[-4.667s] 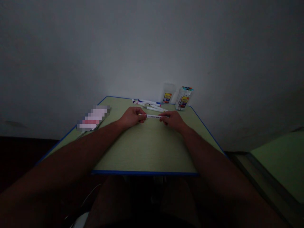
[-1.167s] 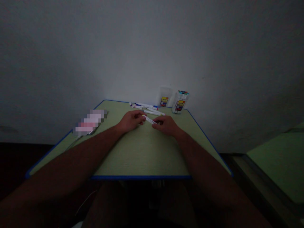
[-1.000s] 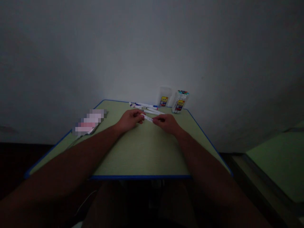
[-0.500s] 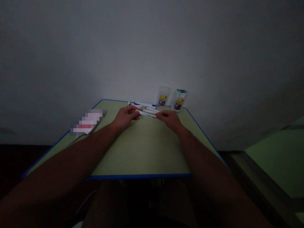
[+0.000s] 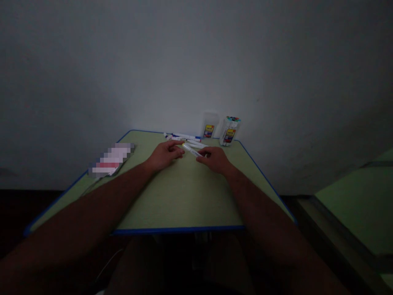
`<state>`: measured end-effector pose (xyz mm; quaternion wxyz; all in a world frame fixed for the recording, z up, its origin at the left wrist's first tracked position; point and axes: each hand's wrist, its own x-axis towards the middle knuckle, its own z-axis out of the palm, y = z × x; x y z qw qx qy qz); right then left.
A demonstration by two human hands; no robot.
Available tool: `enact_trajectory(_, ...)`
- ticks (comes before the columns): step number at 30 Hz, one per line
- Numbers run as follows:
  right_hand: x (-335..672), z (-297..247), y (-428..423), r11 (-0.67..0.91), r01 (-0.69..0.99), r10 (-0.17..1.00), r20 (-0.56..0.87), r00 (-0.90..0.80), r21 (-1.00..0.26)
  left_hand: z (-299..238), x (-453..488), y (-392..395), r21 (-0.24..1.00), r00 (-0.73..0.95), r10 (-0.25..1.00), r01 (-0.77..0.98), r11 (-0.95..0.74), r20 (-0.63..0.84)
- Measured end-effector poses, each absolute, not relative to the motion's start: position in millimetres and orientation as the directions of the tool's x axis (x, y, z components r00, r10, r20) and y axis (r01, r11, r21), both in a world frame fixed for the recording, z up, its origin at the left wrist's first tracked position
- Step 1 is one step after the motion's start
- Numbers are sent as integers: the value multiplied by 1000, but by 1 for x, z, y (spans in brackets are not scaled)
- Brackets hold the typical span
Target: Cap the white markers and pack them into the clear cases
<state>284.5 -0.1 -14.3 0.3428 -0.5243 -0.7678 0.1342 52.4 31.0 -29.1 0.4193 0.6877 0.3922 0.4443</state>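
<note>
My right hand [image 5: 215, 159] is closed on a white marker [image 5: 190, 150], gripping it by its right end. The marker slants up to the left, and its other end is yellow. My left hand [image 5: 165, 155] has its fingers apart, with the index finger stretched out close to the yellow end; whether it touches the marker I cannot tell. Just behind the hands, several more white markers [image 5: 186, 136] lie in a loose pile on the table, some with blue or red ends.
Against the wall stand a clear plastic case [image 5: 210, 125] with a yellow label and a second case [image 5: 230, 131] full of colour-tipped markers. A blurred-out flat object [image 5: 112, 159] with a cable lies at the left of the blue-edged table [image 5: 184, 196].
The left hand has let go of the marker's yellow end. In my right hand the marker has tilted, and that hand has moved slightly nearer to me.
</note>
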Motion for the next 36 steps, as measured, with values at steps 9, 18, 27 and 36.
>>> enact_trajectory(9,292,-17,10,260,435,955,297,16,-862,-38,41,39,556,393,851,645,-524,347)
enact_trajectory(18,295,-10,6,166,168,978,184,99,-972,-49,36,51,471,505,797,643,-604,332)
enact_trajectory(27,300,-7,3,197,153,966,218,141,-968,-49,36,53,347,565,775,693,-632,284)
enact_trajectory(36,306,-12,11,199,55,909,205,363,-978,-49,37,53,326,574,777,706,-630,259)
